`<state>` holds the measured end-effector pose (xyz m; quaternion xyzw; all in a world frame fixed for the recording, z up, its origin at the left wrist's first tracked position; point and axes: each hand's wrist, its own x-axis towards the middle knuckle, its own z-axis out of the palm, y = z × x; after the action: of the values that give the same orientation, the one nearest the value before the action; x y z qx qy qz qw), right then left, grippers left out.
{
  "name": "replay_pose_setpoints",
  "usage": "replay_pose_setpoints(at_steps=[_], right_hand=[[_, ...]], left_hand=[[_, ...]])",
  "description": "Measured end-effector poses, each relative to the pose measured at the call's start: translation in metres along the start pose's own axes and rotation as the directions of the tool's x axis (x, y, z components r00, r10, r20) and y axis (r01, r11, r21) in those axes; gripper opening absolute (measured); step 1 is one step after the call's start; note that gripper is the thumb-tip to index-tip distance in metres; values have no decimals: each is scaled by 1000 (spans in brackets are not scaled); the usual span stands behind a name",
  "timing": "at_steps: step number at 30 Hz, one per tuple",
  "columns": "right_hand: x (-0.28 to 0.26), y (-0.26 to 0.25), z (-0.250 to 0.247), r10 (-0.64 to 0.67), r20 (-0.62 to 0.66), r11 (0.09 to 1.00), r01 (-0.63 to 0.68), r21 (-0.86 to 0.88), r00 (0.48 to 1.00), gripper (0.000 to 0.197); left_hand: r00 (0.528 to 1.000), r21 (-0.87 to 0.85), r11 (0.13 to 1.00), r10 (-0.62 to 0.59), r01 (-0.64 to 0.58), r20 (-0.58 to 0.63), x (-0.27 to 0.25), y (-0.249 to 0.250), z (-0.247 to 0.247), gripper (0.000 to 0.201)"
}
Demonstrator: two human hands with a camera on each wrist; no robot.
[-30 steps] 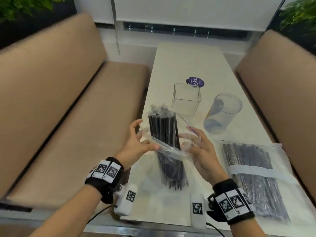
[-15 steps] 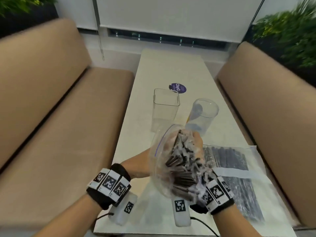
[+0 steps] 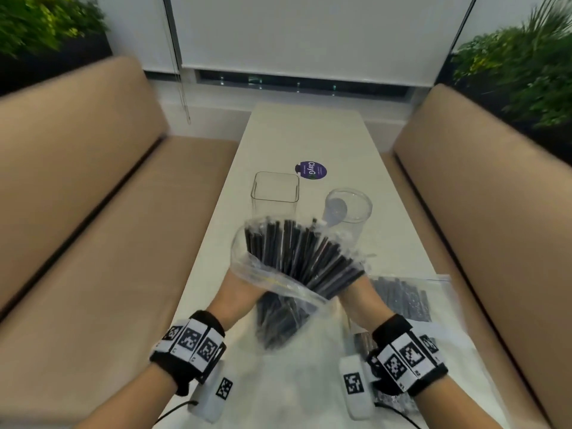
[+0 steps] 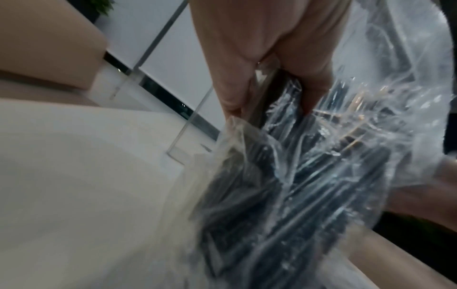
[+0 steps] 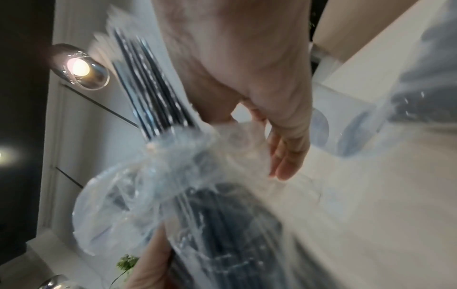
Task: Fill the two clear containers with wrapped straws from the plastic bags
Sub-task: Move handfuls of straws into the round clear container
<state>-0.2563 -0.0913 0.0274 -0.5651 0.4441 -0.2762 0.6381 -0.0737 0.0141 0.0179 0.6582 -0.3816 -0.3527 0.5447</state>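
A clear plastic bag (image 3: 278,280) of black wrapped straws (image 3: 297,252) is held over the near part of the white table (image 3: 216,243). The straws fan out of its open mouth towards the two clear containers. My left hand (image 3: 240,292) grips the bag from the left; in the left wrist view my left hand (image 4: 269,107) pinches plastic and straws. My right hand (image 3: 360,294) grips from the right, its thumb on the bundle and my right hand (image 5: 249,140) wrapped in plastic. The square container (image 3: 275,193) and round container (image 3: 348,209) stand empty beyond the straws.
A second bag of black straws (image 3: 402,298) lies flat on the table at the near right. A purple round sticker (image 3: 311,170) sits behind the containers. Tan bench seats (image 3: 93,243) run along both sides of the table.
The bag has tipped from upright to leaning away from me, and the straws now fan out of its mouth. Both hands have closed in round the bag's middle.
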Motion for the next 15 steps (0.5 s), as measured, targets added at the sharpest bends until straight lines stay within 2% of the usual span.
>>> replay_pose_setpoints(at_steps=[1, 3, 5, 6, 8, 10, 12, 15], right_hand=[[3, -8, 2, -52, 29, 988, 47, 146, 998, 26], [8, -24, 4, -185, -6, 921, 175, 347, 983, 26], [9, -35, 5, -324, 14, 848, 284, 447, 946, 41], [7, -38, 7, -373, 45, 829, 311, 465, 927, 48], [7, -41, 15, -429, 92, 869, 383, 314, 898, 66], [5, -38, 29, -425, 111, 905, 422, 48, 898, 72], [0, -32, 44, -417, 61, 902, 421, -92, 907, 54], [-2, -26, 50, -420, -80, 899, 402, -175, 904, 29]], left_hand=[[999, -37, 999, 37, -38, -26, 7, 3, -7, 62], [985, -79, 989, 111, -122, -133, 12, 11, -16, 53], [961, -152, 968, 166, -201, -219, 14, 15, -19, 68], [954, -190, 952, 198, -242, -224, 13, 17, -18, 75], [953, -180, 950, 213, -254, -216, 7, 20, -13, 73], [970, -135, 968, 191, -212, -151, 2, 10, -3, 53], [978, -116, 980, 142, -160, -151, 0, -12, 5, 44], [984, -154, 984, 68, -95, -167, -1, -32, 6, 44]])
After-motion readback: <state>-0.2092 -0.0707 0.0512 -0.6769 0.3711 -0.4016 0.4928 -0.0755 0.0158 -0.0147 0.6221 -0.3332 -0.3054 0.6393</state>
